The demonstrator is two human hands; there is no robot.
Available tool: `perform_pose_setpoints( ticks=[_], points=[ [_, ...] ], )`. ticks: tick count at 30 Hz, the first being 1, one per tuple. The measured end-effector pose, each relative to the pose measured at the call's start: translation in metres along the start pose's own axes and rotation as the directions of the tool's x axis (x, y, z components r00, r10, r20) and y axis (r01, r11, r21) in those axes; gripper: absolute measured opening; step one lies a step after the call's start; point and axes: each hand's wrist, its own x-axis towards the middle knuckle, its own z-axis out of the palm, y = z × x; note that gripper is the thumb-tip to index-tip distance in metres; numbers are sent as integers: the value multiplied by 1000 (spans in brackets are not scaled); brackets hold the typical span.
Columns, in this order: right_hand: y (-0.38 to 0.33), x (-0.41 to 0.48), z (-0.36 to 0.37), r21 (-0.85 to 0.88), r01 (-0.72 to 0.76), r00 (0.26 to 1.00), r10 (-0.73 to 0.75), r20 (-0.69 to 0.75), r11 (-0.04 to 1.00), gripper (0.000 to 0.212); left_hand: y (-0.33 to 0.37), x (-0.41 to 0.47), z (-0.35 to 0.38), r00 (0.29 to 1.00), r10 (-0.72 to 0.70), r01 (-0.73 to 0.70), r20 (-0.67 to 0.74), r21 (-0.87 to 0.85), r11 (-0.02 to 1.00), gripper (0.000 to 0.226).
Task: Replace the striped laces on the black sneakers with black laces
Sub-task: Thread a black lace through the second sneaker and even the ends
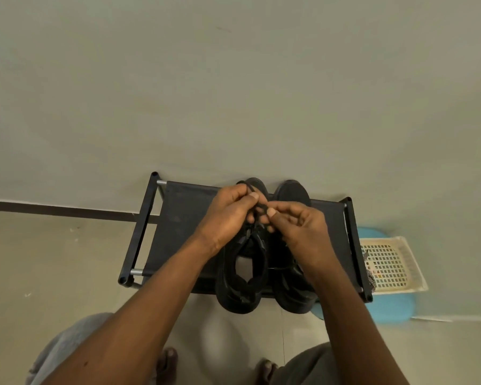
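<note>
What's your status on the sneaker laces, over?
Left hand and right hand both pinching the black lace over one sneaker. Striped lace hangs at the white basket. Nothing blocking.

The left sneaker (pixel 240 282) and the right sneaker (pixel 292 287), both plain black, stood side by side on the fabric top of a black shoe rack (pixel 178 218). Their toes pointed toward the wall and their heels jutted over the near edge. The left sneaker showed its open collar and tongue. A black lace (pixel 257 210) rose from its upper eyelets (the crossings lower down were too dark to make out). It was looped and pinched between the left hand (pixel 228 215) and the right hand (pixel 297 226) above the forefoot. A black-and-white striped lace (pixel 372 282) hung at the rim of a white basket (pixel 400 289) just beside the rack's right end.
</note>
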Motion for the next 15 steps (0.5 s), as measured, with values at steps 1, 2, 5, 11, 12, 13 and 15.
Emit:
perform_pose_setpoints(
  ticks=[1, 2, 5, 11, 12, 13, 15],
  points=[
    [1, 2, 0, 17, 9, 1000, -9, -10, 1000, 15, -3, 1, -1, 999, 7, -5, -41, 58, 998, 27],
    [0, 5, -1, 42, 15, 1000, -14, -10, 999, 13, -4, 2, -1, 996, -2, 11, -93, 91, 996, 23],
    [-2, 11, 1, 94, 41, 999, -44, 30, 995, 11, -7, 3, 0, 970, -140, 145, -200, 13, 989, 9],
    [4, 25, -1, 57, 49, 999, -49, 5, 997, 11, -7, 6, -4, 961, -249, 253, -120, 19, 967, 11],
    [5, 28, -2, 72, 50, 999, -49, -9, 996, 12, -5, 6, -7, 968, -246, 248, -53, 41, 968, 13],
    [5, 31, -3, 89, 50, 999, -48, -21, 995, 12, -3, 5, -9, 967, -255, 254, 4, 47, 966, 16],
    [7, 37, -5, 112, 42, 999, -38, -37, 993, 10, -5, 6, -13, 969, -233, 227, 83, 81, 971, 13]
  ],
)
